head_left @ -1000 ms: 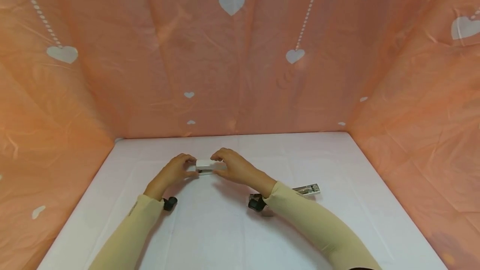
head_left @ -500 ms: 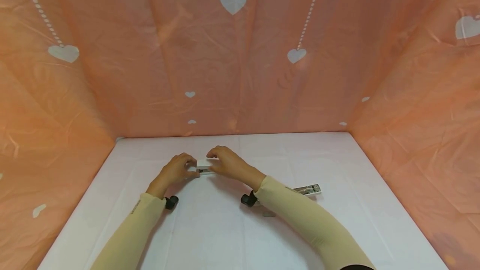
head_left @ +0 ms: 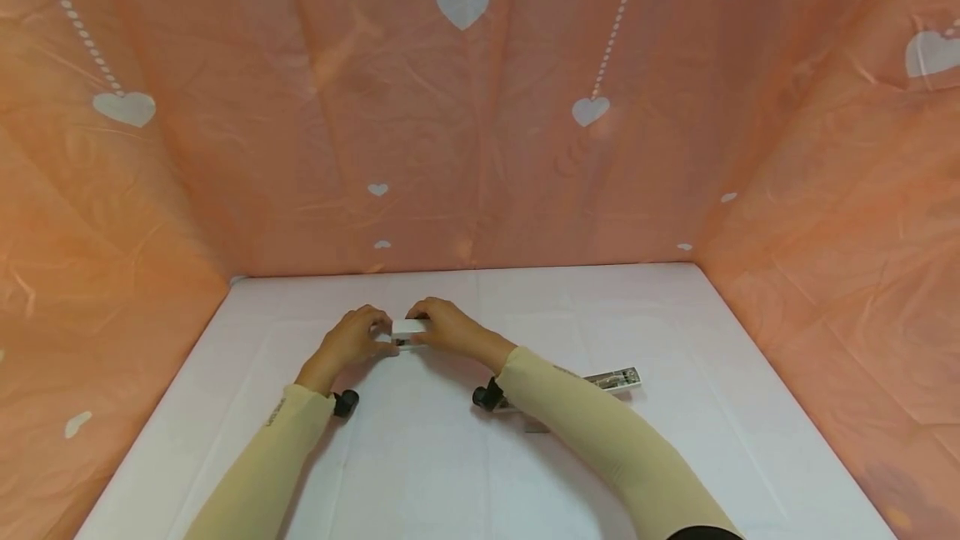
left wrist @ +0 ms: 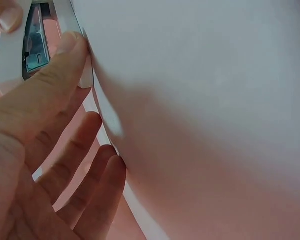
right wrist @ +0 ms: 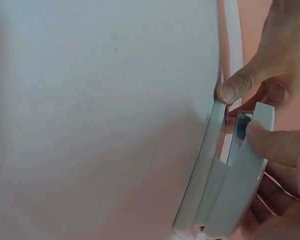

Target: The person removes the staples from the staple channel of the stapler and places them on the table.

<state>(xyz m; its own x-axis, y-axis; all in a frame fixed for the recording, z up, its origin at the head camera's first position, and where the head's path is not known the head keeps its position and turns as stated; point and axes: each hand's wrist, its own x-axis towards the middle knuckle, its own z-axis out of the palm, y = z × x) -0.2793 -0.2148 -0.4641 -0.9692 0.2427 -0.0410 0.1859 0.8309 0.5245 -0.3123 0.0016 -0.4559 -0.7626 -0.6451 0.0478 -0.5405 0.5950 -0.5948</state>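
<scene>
A white stapler (head_left: 407, 327) stands on the far part of the white table, between both hands. My left hand (head_left: 349, 347) pinches the end of its base, with the thumb on the near side; in the left wrist view the other fingers are spread below. From the right, my right hand (head_left: 457, 332) grips the upper arm of the stapler (right wrist: 240, 185), its thumb pressed on the side. A gap shows between arm and base, with a metal part inside. The right-hand fingers are partly hidden behind the stapler.
A long, narrow silvery and white object (head_left: 617, 379) lies on the table (head_left: 420, 473), partly hidden under the right sleeve. Near it is a small grey strip (head_left: 536, 427). An orange curtain (head_left: 480, 148) with hearts surrounds the table's back and sides.
My right hand has moved left along the stapler, and its fingers have closed onto the arm. My left hand has stayed at the stapler's left end.
</scene>
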